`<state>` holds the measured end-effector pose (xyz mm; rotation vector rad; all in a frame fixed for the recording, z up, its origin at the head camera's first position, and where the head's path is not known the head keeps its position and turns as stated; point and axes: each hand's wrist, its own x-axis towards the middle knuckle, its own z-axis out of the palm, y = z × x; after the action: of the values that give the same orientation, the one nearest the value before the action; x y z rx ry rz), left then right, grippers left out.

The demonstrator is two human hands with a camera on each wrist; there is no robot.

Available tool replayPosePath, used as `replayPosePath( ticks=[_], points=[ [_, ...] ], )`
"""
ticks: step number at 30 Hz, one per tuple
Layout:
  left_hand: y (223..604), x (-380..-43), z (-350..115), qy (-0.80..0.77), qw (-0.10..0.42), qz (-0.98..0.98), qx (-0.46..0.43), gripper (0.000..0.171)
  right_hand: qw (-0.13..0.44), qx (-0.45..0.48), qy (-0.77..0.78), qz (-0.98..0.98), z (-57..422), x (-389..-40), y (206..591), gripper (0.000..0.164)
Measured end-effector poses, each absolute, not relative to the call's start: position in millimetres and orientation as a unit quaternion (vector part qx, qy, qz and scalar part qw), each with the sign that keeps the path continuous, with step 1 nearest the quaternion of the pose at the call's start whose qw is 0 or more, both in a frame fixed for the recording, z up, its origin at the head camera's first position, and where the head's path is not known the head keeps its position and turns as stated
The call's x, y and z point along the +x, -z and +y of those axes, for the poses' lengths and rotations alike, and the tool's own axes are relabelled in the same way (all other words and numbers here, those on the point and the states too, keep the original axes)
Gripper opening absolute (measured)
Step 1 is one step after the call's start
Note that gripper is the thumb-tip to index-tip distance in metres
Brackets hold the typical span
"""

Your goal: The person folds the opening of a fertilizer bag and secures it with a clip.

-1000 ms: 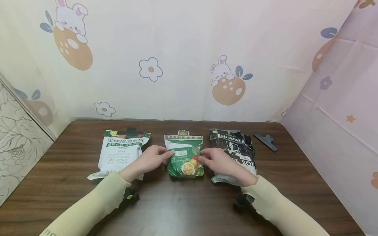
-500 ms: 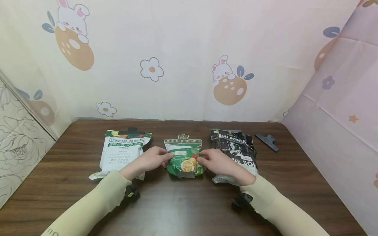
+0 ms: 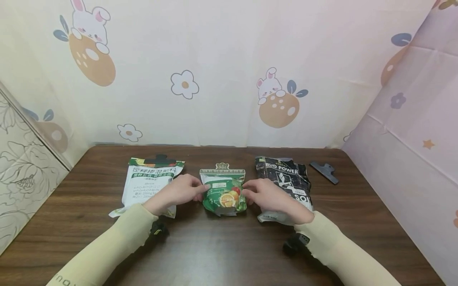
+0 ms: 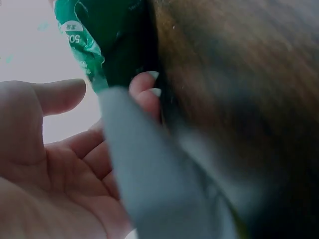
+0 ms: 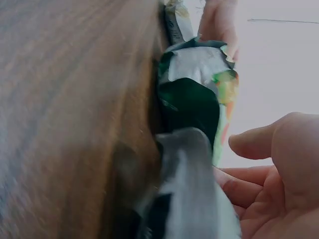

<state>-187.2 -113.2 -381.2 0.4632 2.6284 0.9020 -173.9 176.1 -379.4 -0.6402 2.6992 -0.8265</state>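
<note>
Left hand (image 3: 181, 190) and right hand (image 3: 266, 194) flank a green, glossy, fruit-printed plastic pouch (image 3: 224, 194), each just at one side, neither clearly nearer; we see thumb and fingers loosely parted at its edges. Its long axis appears to run away from the person, a gold comb-edged clip (image 3: 222, 171) across the far end. Left of the pouch lies a smooth white bag (image 3: 148, 182) under a black clip (image 3: 160, 160); to its right, a crumpled black-and-white bag (image 3: 286, 178), then a loose dark-grey clip (image 3: 325, 172) on the wood-grained brown desk (image 3: 225, 254).
</note>
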Motion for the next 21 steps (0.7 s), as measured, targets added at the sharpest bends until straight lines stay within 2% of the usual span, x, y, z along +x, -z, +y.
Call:
replayPosePath(
  ticks=[11, 21],
  points=[
    [365, -193, -116, -0.373, 0.115, 0.903, 0.179, 0.034, 0.089, -0.218, 0.300, 0.924, 210, -170, 360, 0.030],
    [341, -200, -97, -0.393, 0.117, 0.885, 0.220, 0.035, 0.041, -0.149, 0.312, 0.937, 259, -159, 334, 0.032]
  ],
)
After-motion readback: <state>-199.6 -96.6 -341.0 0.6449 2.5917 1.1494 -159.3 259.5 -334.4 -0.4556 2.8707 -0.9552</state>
